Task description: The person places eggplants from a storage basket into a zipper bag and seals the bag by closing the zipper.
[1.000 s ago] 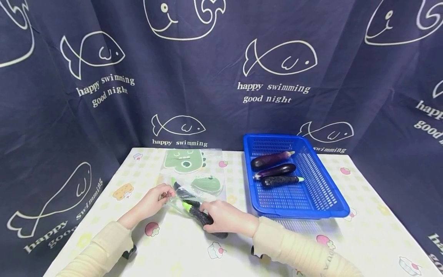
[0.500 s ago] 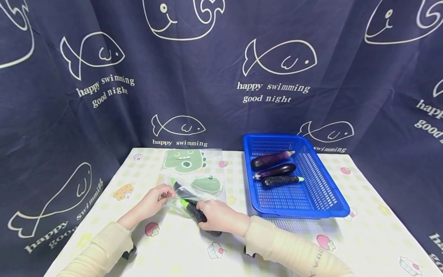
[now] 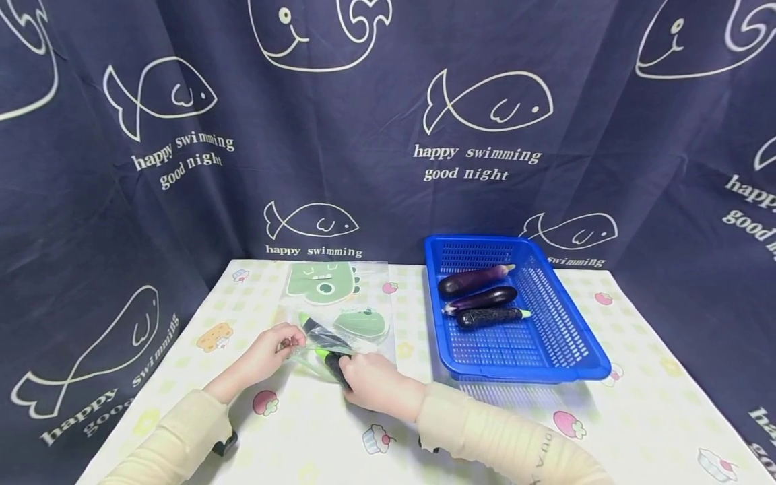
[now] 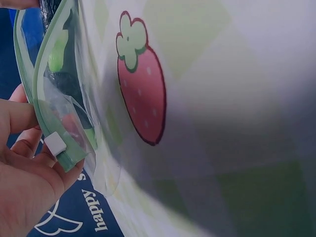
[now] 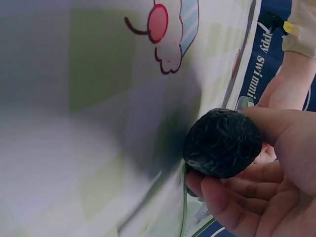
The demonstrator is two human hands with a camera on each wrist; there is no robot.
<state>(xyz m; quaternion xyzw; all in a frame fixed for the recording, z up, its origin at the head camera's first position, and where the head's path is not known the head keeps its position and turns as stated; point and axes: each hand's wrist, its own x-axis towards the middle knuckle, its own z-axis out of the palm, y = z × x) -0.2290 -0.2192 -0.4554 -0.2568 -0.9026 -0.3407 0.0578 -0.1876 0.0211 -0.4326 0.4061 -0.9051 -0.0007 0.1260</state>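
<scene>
The left hand pinched the bag, seemingly to spread it; at its near side, the right hand curled its fingers round an eggplant.

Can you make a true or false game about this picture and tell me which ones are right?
1. The basket is blue. True.
2. The basket holds five eggplants. False: it holds three eggplants.
3. The left hand holds the edge of the bag. True.
4. The right hand holds a spoon. False: it holds an eggplant.
5. The bag's slider is white. True.
6. The bag's mouth is closed. False: it is open.
</scene>
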